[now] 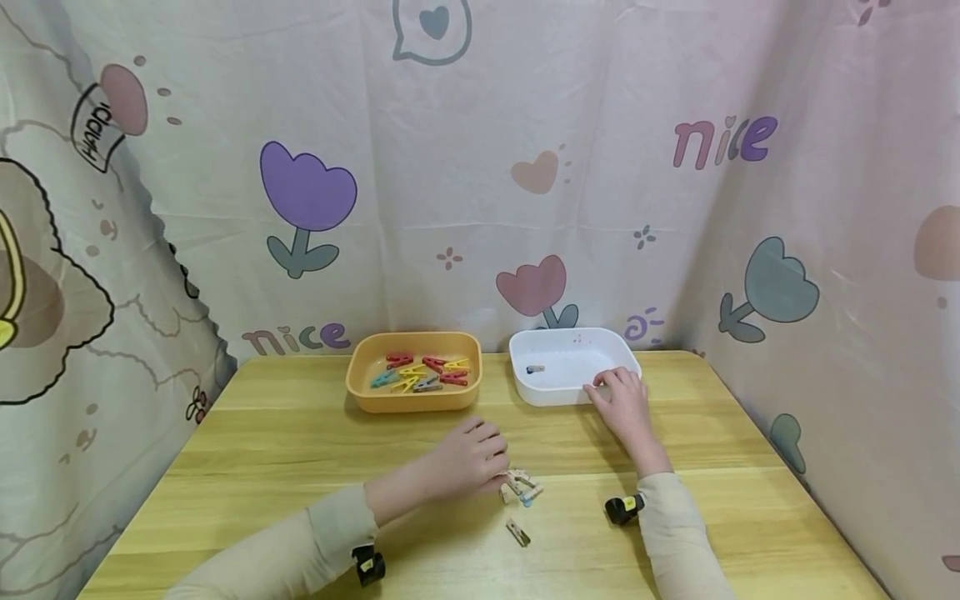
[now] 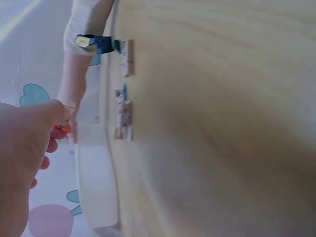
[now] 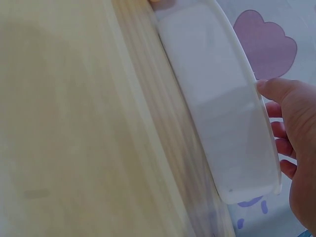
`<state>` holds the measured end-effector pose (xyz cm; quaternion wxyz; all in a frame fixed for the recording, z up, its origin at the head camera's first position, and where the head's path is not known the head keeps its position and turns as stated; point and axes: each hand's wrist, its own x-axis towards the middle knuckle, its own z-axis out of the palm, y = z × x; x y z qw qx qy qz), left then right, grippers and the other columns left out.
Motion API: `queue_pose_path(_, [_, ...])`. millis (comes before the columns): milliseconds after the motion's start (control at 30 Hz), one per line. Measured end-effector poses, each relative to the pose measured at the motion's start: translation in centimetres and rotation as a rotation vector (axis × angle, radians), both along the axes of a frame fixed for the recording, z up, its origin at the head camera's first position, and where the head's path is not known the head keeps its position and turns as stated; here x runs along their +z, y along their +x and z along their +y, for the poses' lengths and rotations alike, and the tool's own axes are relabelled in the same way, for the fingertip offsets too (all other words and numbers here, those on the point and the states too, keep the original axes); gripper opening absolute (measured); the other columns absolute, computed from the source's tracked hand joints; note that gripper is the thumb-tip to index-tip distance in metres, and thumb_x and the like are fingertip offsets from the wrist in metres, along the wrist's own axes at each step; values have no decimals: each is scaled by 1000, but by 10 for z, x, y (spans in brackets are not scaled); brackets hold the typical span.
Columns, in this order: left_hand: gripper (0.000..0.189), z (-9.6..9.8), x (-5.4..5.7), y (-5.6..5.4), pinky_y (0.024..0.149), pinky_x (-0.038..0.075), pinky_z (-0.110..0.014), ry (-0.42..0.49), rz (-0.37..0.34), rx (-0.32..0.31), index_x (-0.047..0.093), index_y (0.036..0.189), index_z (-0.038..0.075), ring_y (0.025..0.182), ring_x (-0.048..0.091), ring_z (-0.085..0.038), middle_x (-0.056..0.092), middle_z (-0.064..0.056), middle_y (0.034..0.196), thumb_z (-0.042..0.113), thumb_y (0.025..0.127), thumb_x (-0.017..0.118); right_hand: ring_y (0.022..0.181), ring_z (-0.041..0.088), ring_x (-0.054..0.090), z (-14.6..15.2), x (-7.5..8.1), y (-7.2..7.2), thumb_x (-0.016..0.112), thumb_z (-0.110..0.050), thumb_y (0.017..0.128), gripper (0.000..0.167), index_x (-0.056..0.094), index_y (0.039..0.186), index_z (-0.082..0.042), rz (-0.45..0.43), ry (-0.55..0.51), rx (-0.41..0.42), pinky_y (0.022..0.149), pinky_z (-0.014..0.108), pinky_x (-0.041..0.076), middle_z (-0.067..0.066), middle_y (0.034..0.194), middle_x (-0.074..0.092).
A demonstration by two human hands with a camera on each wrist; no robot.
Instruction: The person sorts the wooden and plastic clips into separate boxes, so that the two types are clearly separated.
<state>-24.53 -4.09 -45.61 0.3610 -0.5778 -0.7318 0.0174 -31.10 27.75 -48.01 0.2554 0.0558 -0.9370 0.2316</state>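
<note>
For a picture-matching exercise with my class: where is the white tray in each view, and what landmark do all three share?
Head: white tray just right of centre, slightly low.
Left wrist: white tray in the lower left.
Right wrist: white tray slanting from top centre to lower right.
Shared landmark: the right hand at the white tray.

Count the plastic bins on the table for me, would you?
2. The orange bin, with colored clothespins inside, sits at left near the far edge of the table; the white bin sits right of it, its rim held by the right hand. None seem hidden.
</note>
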Motion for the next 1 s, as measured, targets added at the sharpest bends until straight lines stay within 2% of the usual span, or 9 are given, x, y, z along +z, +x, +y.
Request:
queue_pose_path(267, [18,5,18,-11,78,44,-29,39,63,21,70,80,22,86,59,-15,67,7,86,40,85,71,95,31,49,-1,0,2,71,-31,88,23,64,90,-9,9,1,1,90,50,36,11,96,59])
queue_pose_path(500, [18,6,39,-19,81,48,-31,23,39,79,72,85,22,89,61,-16,70,6,90,40,87,71,97,32,49,0,1,2,70,-31,88,23,64,90,-9,9,-5,2,90,49,35,11,97,59])
queue_pose_path(667, [20,6,52,-25,82,48,-32,36,47,116,74,87,21,90,61,-17,70,5,90,41,88,69,97,32,49,1,-1,0,71,-30,88,22,63,90,-10,30,10,-1,89,49,35,11,97,59])
queue_pose_path(867, [23,4,60,-39,81,47,-32,96,104,155,74,87,19,92,62,-17,70,4,91,42,85,71,97,31,49,0,-2,0,71,-30,88,22,63,90,-10,29,8,0,89,48,35,11,97,58])
queue_pose_path(1000, [23,3,64,-49,82,46,-32,101,87,207,73,89,19,93,61,-18,69,3,93,42,87,70,97,32,49,0,-1,0,71,-30,88,22,64,90,-9,28,6,0,90,48,35,11,97,59])
